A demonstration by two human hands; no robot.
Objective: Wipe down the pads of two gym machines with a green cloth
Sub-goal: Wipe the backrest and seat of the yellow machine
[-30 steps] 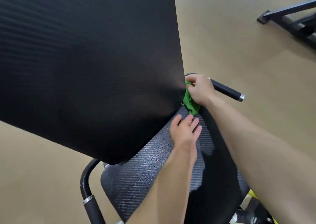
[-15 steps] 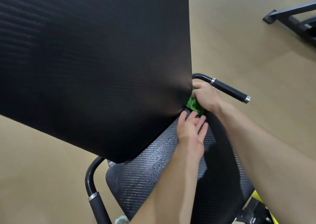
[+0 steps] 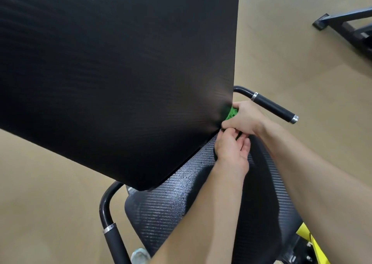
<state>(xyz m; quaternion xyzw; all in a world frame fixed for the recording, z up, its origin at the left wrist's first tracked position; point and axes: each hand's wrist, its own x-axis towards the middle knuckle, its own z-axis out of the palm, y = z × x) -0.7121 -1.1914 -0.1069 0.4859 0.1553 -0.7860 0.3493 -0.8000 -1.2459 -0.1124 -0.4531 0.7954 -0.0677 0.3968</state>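
Observation:
A large black back pad [image 3: 120,72] fills the upper left. Below it lies the textured seat pad [image 3: 171,201], dotted with droplets. My right hand [image 3: 244,118] is closed on the green cloth [image 3: 231,114], pressed against the lower right corner of the back pad; only a small bit of the cloth shows. Just under it, my left hand [image 3: 231,149] has its fingers curled up against the right hand, over the rear of the seat pad. Whether the left hand grips the cloth is hidden.
Two black handles flank the seat, one at right [image 3: 273,108] and one at lower left [image 3: 112,233]. A yellow frame part [image 3: 310,241] shows at bottom right. Another machine's dark base [image 3: 346,24] lies on the tan floor at top right.
My right hand has slid down the back pad's edge with the cloth. My left hand has lifted off the seat pad and curled up to meet the right hand.

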